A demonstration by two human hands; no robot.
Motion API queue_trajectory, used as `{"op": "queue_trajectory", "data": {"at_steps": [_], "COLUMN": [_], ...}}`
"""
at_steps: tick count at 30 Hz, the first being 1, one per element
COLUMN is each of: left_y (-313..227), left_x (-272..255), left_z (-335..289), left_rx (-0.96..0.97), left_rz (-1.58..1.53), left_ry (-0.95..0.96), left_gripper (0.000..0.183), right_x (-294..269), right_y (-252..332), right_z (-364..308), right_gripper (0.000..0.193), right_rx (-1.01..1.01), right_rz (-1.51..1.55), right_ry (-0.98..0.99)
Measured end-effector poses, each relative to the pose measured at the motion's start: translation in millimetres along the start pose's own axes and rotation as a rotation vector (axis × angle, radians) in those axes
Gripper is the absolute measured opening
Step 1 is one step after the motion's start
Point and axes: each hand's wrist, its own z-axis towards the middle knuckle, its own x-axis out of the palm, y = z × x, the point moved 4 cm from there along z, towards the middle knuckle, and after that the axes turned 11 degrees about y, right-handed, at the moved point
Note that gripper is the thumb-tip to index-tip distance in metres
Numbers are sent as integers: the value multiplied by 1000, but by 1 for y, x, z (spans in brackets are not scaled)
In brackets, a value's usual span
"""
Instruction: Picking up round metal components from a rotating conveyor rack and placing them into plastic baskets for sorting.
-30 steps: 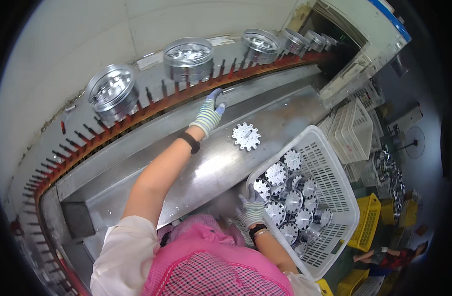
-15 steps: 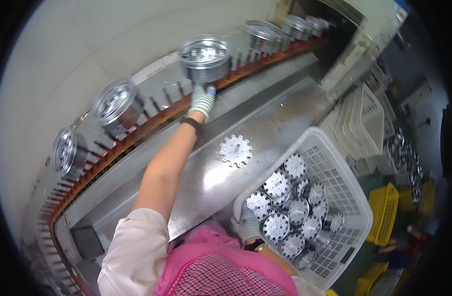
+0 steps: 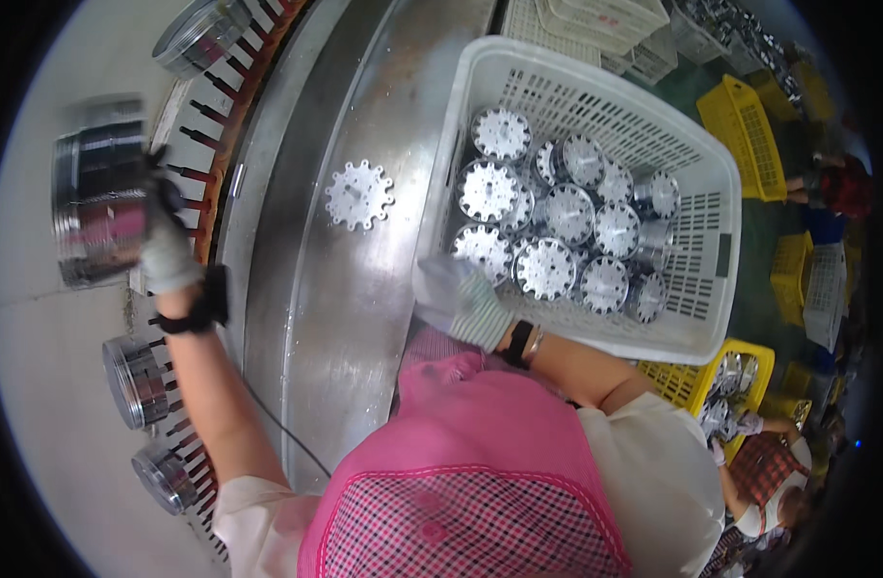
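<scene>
My left hand point(image 3: 164, 231), in a pale glove and smeared by motion, is closed against the side of a shiny metal cylinder point(image 3: 99, 197). The cylinder is tilted beside the row of pins and looks larger than the others; its far edge is blurred. At the near left corner of a white plastic basket point(image 3: 595, 342), my right hand point(image 3: 465, 303) in a striped glove grips the rim. Inside the basket are several metal parts point(image 3: 542, 269) with toothed round tops. A loose toothed metal disc point(image 3: 359, 195) lies flat on the steel worktop between my hands.
A curved line of upright pins point(image 3: 220, 140) runs along the left, carrying more metal cylinders point(image 3: 135, 382). A thin cable point(image 3: 287, 429) crosses the steel worktop point(image 3: 330, 318). White crates point(image 3: 610, 21) and yellow crates point(image 3: 745, 135) stand beyond. Another person point(image 3: 769, 472) handles parts at the lower right.
The view has turned, so the basket appears higher. My left hand has gone from a cylinder's lower side on the pin line to holding one tilted at the left. My right hand stays at the basket.
</scene>
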Motion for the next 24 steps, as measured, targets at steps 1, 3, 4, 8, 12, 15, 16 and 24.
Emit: {"op": "queue_trajectory", "data": {"at_steps": [1,3,4,8,12,15,16,24], "left_y": [10,30,59,77,43,37,38,52], "left_x": [11,55,81,166,188,192,189,107], "left_z": [-44,-125,-154,-228,-230,-237,-238,-239], "left_rx": [224,-209,-258,-470,-687,-512,-373,-674], "left_rz": [588,167,-79,-821,-521,-351,-112,-51], "left_ry": [22,235,316,464,860,1133,1211,825], "left_gripper": [26,25,25,55,56,46,50,44], "right_x": [-9,-24,-26,-6,19,7,0,-32], "right_y": [9,33,42,38,-1,-48,-67,-164], "right_z": [10,27,36,26,1,-10,-10,29], "right_gripper": [64,60,58,43,31,39,37,29], "right_rx": [-71,-50,45,-440,117,375,424,343], "right_rz": [172,635,912,-4,909,650,459,-189], "right_ry": [-18,114,260,-113,306,221,152,24]}}
